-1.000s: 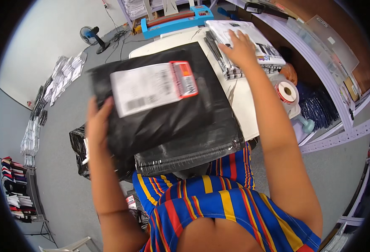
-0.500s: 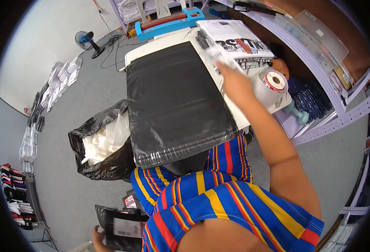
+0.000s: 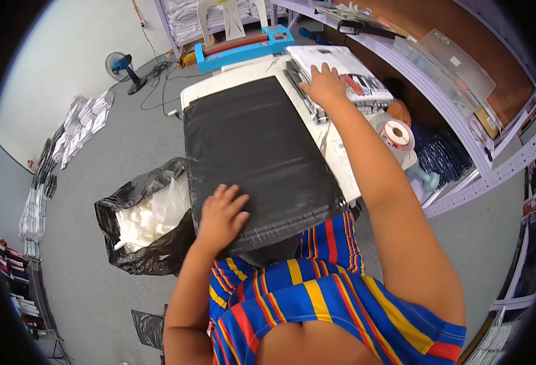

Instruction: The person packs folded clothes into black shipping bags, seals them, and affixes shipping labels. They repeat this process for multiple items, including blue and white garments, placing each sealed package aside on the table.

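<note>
My left hand (image 3: 220, 216) lies with fingers spread on the near left corner of a stack of black plastic mailing bags (image 3: 259, 146), which sits on the white table. My right hand (image 3: 327, 85) reaches to the far right side, its fingers stretched over a folded white T-shirt (image 3: 316, 56) with a dark and red print. That shirt tops a pile of folded garments, and my hand and forearm cover part of it. A roll of white labels (image 3: 397, 132) stands to the right of my right forearm.
A black rubbish bag (image 3: 140, 258) holding white scraps stands left of the table. Beyond the table are a blue machine (image 3: 243, 47) and a fan (image 3: 122, 68) with loose cables. A lilac shelf (image 3: 462, 85) borders the right. Black plastic (image 3: 148, 327) lies on the floor.
My left hand has risen from the black package at the lower left onto the mailing bags. My right hand, earlier at a blurred whitish item, has moved farther onto the shirt.
</note>
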### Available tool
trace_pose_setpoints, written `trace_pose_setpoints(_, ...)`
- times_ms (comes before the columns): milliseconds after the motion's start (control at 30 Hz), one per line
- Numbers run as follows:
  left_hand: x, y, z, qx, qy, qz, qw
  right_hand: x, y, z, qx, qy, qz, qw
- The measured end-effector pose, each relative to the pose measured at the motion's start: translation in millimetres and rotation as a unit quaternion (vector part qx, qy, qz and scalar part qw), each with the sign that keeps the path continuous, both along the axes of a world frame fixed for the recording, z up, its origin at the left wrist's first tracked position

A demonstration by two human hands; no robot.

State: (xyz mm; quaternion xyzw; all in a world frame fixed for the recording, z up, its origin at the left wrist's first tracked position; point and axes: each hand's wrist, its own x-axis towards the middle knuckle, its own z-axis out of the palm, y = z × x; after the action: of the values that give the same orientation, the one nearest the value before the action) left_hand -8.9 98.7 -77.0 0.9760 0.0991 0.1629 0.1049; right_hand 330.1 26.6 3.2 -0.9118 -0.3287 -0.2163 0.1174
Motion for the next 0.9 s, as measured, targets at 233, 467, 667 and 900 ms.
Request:
trace_pose_setpoints(233, 37, 2, -24, 0.008, 0.025, 0.068, 0.997, 54, 35, -3, -0.072, 0.129, -0.070, 0.987)
trace_pose_setpoints(467, 14, 1, -12, -0.080, -0.092, 0.100, 0.988, 94, -79, 74, 0.240, -0.121, 0.005, 0.963)
trace_pose_setpoints(667, -29, -19, -30, -0.085, -0.132, 0.148, 0.977, -25, -171, 114, 0.522, -0.009, 0.204, 0.828)
trace_pose_setpoints(900, -36, -12, -41, -0.038, -0.127, 0.184, 0.974, -116, -162, 48, 0.357, 0.132, 0.187, 0.906)
